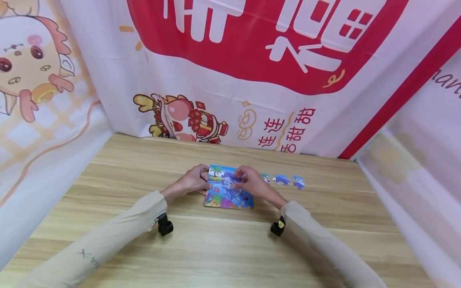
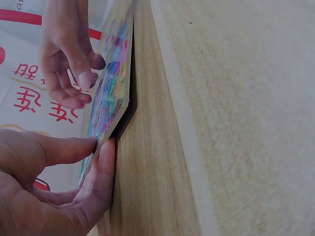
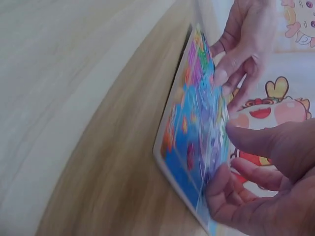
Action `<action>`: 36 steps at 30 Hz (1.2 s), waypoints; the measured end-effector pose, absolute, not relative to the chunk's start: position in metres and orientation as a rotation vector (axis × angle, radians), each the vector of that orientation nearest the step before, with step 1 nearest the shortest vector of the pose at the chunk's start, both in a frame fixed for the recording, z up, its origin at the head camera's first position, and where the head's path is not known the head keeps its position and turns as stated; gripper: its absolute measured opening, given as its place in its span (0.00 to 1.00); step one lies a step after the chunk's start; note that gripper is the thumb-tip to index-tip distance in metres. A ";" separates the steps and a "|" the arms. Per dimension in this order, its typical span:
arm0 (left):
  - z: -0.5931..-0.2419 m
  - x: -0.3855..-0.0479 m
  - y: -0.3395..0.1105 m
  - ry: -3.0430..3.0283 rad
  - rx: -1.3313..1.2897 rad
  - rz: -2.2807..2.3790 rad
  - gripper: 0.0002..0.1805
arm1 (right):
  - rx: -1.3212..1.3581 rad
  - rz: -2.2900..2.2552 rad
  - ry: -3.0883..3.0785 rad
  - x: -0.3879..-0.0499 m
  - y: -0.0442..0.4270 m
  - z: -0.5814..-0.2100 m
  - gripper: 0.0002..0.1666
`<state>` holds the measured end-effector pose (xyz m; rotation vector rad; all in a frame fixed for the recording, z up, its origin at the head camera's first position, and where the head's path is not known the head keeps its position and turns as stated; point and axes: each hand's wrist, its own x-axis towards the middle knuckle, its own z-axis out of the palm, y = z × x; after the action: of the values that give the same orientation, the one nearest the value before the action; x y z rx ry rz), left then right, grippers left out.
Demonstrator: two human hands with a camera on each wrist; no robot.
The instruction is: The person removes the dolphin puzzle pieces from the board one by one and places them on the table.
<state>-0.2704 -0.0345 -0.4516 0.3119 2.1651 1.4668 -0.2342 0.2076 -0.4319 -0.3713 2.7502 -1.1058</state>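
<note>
A jigsaw puzzle board (image 1: 219,192) with a bright sea picture, a palm tree and a dolphin, lies on the wooden table. My left hand (image 1: 194,180) grips its left edge. In the left wrist view, the left thumb (image 2: 69,149) is on the picture and the fingers are underneath, so that side looks slightly raised. Over the upper right part of the board is my right hand (image 1: 253,185). Its thumb (image 3: 253,140) and fingers are loosely bent and apart, with no piece visible between them. Whether the fingertips touch the picture, I cannot tell.
Loose puzzle pieces lie in a row right of the board: one partly behind the right hand, a blue-purple piece (image 1: 281,179) and another piece (image 1: 298,182) at the end. A printed cloth (image 1: 223,80) hangs behind the wooden table (image 1: 230,248), with more cloth at both sides.
</note>
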 end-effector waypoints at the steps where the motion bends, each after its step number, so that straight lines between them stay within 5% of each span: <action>1: -0.452 -0.270 -0.034 2.166 0.310 1.463 0.42 | -0.366 -1.084 2.744 -0.235 0.205 -0.433 0.21; 13: -0.452 -0.270 -0.033 2.162 0.301 1.487 0.41 | -0.299 -0.916 2.746 -0.240 0.191 -0.436 0.33; 36: -0.452 -0.271 -0.034 2.149 0.292 1.431 0.46 | -0.290 -1.115 2.791 -0.233 0.192 -0.440 0.23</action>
<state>-0.2707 -0.0339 -0.4518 0.2915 2.1485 1.4311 -0.2329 0.1919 -0.4403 -0.2902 2.7909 -1.1149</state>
